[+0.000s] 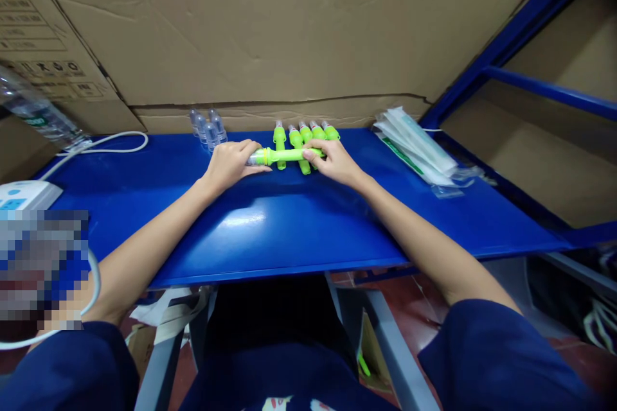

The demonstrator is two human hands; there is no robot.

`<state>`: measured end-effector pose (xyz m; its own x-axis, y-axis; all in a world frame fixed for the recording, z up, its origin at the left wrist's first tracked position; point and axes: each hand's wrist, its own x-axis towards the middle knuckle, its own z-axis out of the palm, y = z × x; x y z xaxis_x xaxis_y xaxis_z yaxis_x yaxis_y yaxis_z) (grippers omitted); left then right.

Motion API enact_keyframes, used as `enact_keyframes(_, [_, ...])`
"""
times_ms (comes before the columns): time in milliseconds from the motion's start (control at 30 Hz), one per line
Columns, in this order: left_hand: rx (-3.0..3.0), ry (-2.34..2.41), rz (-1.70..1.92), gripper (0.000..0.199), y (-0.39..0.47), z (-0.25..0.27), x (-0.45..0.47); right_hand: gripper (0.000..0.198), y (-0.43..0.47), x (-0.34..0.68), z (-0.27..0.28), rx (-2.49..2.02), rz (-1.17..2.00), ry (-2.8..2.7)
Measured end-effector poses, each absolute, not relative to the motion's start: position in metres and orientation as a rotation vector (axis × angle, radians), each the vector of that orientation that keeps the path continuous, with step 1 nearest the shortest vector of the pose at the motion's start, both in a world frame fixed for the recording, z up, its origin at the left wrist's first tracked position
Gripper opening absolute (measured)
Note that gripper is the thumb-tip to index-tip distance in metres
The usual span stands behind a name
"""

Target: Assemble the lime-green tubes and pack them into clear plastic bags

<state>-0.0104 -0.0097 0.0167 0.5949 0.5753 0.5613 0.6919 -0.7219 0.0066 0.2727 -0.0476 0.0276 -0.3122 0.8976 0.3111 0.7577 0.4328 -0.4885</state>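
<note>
The left hand [230, 162] is closed around the clear, ringed end of a slim lime-green plastic stick [288, 155], its fingers over the top and its thumb along the near side. The right hand [337, 164] grips the opposite, plain green end between thumb and bent fingers. The hands are apart from each other, with the stick lying nearly level between them, its bare middle showing in the gap.

Just beyond the held stick, between the two hands, a group of similar lime-green plastic sticks with clear tips [305, 133] lies on the glossy blue tabletop [279, 225], tips pointing away from the person. One lies a little to the left of the others; the held stick and the right hand partly cover them.

Just beyond the left hand, and slightly to its left, a cluster of small clear plastic caps [210, 133] stands upright. To the right of the right hand, well apart from it, lie flat white packets in clear film [417, 144].

Far to the left of the left hand are a clear plastic bottle with a green label [36, 117], a white cable [116, 135] and a white power strip [41, 196]. Beyond both hands rises a brown cardboard panel [299, 32].
</note>
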Motion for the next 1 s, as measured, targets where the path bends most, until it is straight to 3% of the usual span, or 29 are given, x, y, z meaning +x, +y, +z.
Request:
enact_keyframes(100, [-2.58,-0.982,-0.74,0.073,-0.012,0.021,-0.009,0.079,-0.045,0.276,0.027,-1.365,0.718,-2.138])
enact_keyframes(200, [-2.577,-0.917,-0.703,0.069,-0.013,0.024,-0.008,0.075,-0.045,0.282,0.031,-1.349,1.066,-2.168])
enact_keyframes(300, [-2.601,-0.897,-0.712,0.067,-0.014,0.023,-0.005,0.069,-0.047,0.287,0.038,-1.376,1.179,-2.246])
enact_keyframes(367, [-2.607,-0.95,-0.695,0.068,-0.016,0.022,-0.002,0.066,-0.048,0.285,0.041,-1.456,0.983,-2.26])
enact_keyframes(533, [-2.604,-1.313,-0.647,0.061,-0.019,0.026,0.002,0.052,-0.042,0.278,0.033,-1.338,0.107,-2.218])
enact_keyframes(733, [-2.647,-1.275,-0.645,0.061,-0.014,0.03,-0.006,0.055,-0.039,0.277,0.019,-1.154,0.036,-2.223])
enact_keyframes(833, [-2.557,-1.041,-0.659,0.064,-0.015,0.029,-0.008,0.062,-0.042,0.277,0.02,-1.191,0.322,-2.165])
enact_keyframes(1000, [-2.476,-0.808,-0.598,0.061,-0.018,0.029,-0.004,0.074,-0.042,0.282,0.027,-1.154,1.28,-2.0])
